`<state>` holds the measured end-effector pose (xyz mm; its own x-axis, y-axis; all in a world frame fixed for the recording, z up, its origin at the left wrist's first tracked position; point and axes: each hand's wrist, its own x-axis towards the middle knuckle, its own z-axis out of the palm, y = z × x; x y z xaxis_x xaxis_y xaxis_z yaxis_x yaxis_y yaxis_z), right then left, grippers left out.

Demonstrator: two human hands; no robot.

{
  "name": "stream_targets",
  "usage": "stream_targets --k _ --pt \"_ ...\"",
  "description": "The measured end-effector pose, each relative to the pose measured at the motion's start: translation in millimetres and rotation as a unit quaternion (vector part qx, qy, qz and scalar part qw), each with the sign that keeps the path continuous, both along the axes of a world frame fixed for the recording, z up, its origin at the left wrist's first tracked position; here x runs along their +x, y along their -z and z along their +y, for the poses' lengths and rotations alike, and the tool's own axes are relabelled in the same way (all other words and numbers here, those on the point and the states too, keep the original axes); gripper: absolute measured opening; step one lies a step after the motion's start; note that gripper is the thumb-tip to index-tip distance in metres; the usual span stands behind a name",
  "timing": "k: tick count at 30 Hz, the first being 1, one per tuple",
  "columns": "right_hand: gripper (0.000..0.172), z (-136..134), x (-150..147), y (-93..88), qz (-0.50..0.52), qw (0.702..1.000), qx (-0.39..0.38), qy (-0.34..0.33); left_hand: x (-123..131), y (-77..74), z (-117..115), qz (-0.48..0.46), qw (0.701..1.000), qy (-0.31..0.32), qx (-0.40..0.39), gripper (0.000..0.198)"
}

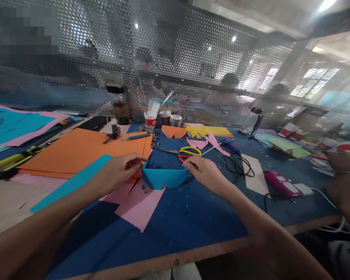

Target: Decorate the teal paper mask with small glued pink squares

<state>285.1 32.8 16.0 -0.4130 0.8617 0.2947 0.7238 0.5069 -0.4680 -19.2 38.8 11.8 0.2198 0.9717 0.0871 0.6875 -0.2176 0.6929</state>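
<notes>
A folded blue paper piece (163, 177) lies on the dark blue table mat (192, 217) between both hands. My left hand (119, 171) pinches its upper left corner with closed fingers. My right hand (202, 171) pinches its upper right corner, fingers together. Under the blue piece lie pink paper sheets (138, 206). Just behind it rest yellow-handled scissors (182, 151) and something red under my right fingertips.
A stack of orange paper (81, 149) and a blue strip (72, 182) lie to the left. Paper cups (151, 118), a jar (120, 107), cut-out shapes and a pen sit at the back by a perforated metal screen. A pink glue gun (281, 183) with cable lies right. Another person's arm (345, 182) is at far right.
</notes>
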Motion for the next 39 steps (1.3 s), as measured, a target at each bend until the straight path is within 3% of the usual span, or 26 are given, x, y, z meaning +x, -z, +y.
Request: stream_targets --k 5,12,20,23,27,35,39 --pt "0.018 2.2 -0.2 1.9 0.038 0.998 0.029 0.036 1.3 2.5 -4.2 -0.001 0.999 -0.039 0.025 0.037" --pt "0.016 -11.0 -10.2 0.7 0.037 0.998 0.025 -0.036 9.0 8.0 -11.1 -0.01 0.997 -0.066 0.04 0.039" --pt "0.004 -11.2 -13.4 7.8 0.039 0.998 0.022 -0.034 14.1 -0.9 -17.1 -0.002 0.995 -0.077 0.055 0.036" --pt "0.004 -9.7 -11.8 4.4 0.071 0.996 0.048 -0.018 14.4 -4.6 -17.2 -0.047 0.991 -0.107 0.065 0.034" --pt "0.005 -6.8 -9.3 3.4 0.093 0.993 0.077 0.007 14.9 -6.6 -18.8 -0.087 0.989 -0.099 0.066 0.029" --pt "0.006 -0.9 -8.6 10.7 0.071 0.995 0.073 0.008 11.0 9.8 -13.5 -0.024 0.996 -0.06 0.064 0.032" --pt "0.006 1.4 -9.3 15.0 0.045 0.997 0.069 0.011 7.6 7.6 -10.4 0.007 0.996 -0.073 0.054 0.033"
